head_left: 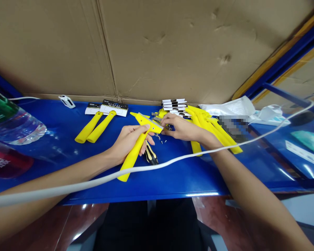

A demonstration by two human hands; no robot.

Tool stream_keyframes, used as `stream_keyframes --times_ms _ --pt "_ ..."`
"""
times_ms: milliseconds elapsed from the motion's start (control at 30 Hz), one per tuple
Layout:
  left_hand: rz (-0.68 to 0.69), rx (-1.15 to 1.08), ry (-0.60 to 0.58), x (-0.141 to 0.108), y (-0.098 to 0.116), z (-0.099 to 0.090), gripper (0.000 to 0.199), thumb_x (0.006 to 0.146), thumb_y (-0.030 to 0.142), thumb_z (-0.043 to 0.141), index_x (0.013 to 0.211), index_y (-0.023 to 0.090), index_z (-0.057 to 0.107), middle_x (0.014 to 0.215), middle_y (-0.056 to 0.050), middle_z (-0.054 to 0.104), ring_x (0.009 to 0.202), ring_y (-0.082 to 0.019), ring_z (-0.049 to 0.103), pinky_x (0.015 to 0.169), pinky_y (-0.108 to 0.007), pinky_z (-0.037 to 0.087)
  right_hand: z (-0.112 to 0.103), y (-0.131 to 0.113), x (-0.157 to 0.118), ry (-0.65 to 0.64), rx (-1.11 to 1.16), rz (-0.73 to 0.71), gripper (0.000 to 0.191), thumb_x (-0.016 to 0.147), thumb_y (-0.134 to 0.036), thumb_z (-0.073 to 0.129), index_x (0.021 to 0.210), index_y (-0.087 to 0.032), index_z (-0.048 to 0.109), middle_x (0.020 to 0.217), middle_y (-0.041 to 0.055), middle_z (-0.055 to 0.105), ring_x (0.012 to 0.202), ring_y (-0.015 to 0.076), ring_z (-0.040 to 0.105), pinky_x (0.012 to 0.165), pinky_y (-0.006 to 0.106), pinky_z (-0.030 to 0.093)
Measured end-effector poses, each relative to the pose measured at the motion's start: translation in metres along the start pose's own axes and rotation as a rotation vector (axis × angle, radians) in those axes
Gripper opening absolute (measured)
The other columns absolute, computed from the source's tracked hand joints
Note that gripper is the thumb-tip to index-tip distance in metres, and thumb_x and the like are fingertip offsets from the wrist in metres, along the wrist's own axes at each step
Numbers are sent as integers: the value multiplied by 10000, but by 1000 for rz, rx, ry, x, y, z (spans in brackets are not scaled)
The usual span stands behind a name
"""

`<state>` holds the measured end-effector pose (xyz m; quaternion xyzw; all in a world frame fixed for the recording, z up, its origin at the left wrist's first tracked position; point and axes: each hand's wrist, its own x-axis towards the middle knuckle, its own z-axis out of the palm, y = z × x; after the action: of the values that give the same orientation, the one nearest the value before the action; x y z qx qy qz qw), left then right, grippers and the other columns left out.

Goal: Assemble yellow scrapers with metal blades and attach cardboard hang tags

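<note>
A yellow scraper (132, 157) with a metal blade along its head is gripped by its neck in my left hand (131, 139), the handle pointing down toward the table's front edge. Just right of the scraper's head, the fingers of my right hand (176, 125) are bent together over small metal pieces (157, 120); what they pinch is hidden. Below the left fingers lies a screwdriver (151, 154) with a black and cream handle. Several small screws (161, 141) are scattered on the blue table (172, 177) between the hands.
Two carded yellow scrapers (102, 127) lie at the left. More yellow scrapers (211, 129) and stacked cards (174, 104) are beyond my right hand, near a white bag (230, 106). Bottles (18, 122) stand far left. A white cable (172, 160) hangs across the front.
</note>
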<state>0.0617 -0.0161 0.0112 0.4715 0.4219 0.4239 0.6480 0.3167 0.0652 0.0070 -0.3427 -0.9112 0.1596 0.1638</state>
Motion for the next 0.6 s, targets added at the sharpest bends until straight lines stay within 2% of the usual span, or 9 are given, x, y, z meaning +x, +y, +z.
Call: stream_keyframes --times_ms 233,433,600 --pt "-8 8 4 -2 3 2 346 1099 338 640 966 55 790 794 -146 828 365 -99 568 372 -217 457 4 1 1 11 -17 12 95 1011 -197 721 1095 -201 766 1193 132 708 1162 318 660 1062 498 529" --pt "-7 6 -5 -1 2 1 351 1094 354 658 967 57 796 796 -149 830 367 -91 560 377 -210 458 6 3 -1 9 -8 22 84 1021 -234 711 1066 -212 778 1237 142 685 1222 332 651 1135 549 515" --pt "-27 19 -23 2 1 -1 345 1087 355 666 958 60 790 747 -128 810 368 -103 569 368 -212 454 10 5 0 31 -16 2 95 1039 -245 645 1032 -204 730 1216 155 677 1208 338 648 1122 562 528"
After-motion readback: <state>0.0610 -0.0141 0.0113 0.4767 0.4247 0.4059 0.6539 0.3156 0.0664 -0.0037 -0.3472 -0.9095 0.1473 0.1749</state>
